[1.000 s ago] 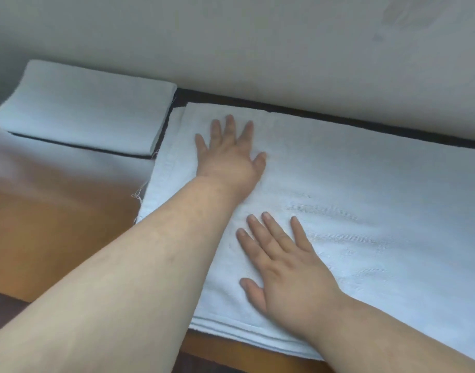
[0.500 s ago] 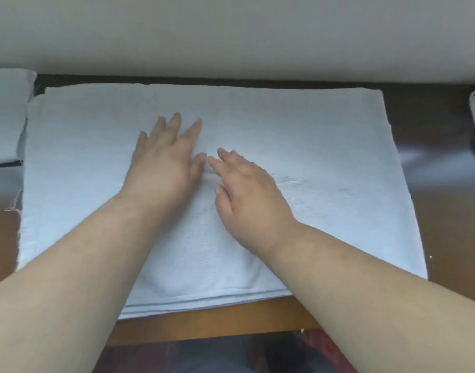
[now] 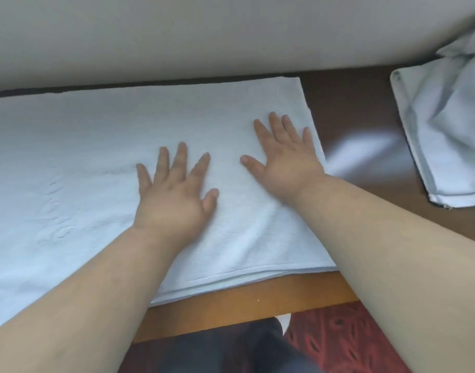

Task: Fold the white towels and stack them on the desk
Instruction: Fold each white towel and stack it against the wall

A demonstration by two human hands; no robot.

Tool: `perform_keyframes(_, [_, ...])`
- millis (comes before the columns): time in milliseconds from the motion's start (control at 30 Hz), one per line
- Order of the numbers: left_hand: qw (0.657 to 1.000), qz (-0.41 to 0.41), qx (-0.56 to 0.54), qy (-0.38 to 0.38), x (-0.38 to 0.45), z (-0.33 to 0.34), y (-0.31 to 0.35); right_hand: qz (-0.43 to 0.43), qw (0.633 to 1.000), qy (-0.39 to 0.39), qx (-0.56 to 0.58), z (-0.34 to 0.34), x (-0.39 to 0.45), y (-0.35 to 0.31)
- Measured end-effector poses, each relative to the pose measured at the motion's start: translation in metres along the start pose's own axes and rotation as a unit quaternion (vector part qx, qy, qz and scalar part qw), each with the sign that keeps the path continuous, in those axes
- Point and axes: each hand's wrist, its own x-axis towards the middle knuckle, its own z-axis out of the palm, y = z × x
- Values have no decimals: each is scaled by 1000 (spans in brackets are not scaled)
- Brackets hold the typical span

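Your desk [image 3: 346, 109] is brown wood, glossy, set against a pale wall. A folded white towel [image 3: 101, 135] lies flat on it, from the left edge of view to right of centre, reaching its front edge. Well apart on the right lies a crumpled towel heap [image 3: 446, 130].

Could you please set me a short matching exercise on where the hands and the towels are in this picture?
Things:
1. left hand
2. right hand
3. rumpled towel
4. desk

Descriptions:
A. lies loose at the far right of the desk
B. flat on the folded towel, close to its right edge
C. flat near the middle of the folded towel
D. brown wood, showing along the near edge

Pairs: 1-C, 2-B, 3-A, 4-D
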Motion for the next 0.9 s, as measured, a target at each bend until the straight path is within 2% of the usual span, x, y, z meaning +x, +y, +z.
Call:
perform_keyframes(67, [999, 13, 37, -12, 3, 10, 3, 8, 1000, -2, -9, -1, 2, 27])
perform_keyframes(133, [998, 20, 54, -20, 4, 5, -9, -1, 1000, 3, -5, -2, 6, 23])
perform_keyframes(267, [998, 39, 40, -16, -4, -3, 8, -26, 995, 97, 9, -10, 17, 20])
perform_keyframes(367, [989, 140, 33, -12, -35, 11, 51, -24, 998, 54, -15, -5, 29, 25])
perform_keyframes(500, [992, 125, 25, 14, -61, 28, 66, -8, 1000, 22, -6, -9, 38, 32])
perform_keyframes(533, [990, 138, 2, 30, -62, 27, 67, -13, 1000, 23, 7, -12, 36, 33])
perform_keyframes(600, [974, 218, -15, 53, -63, 26, 73, -5, 998, 39, 51, -15, 21, 39])
perform_keyframes(667, [957, 288, 28, 16, -68, 25, 88, 32, 993, 43, 101, -9, -12, 51])
perform_keyframes(767, [954, 274, 88, -89, -76, 23, 102, 24, 996, 17, 90, 5, -71, 63])
perform_keyframes(800, [956, 261, 84, -102, -74, 17, 103, 27, 994, 23, 107, 6, -81, 65])
perform_keyframes(900, [966, 253, -32, -34, -46, -11, 114, 87, 961, 82, 250, -6, -96, 70])
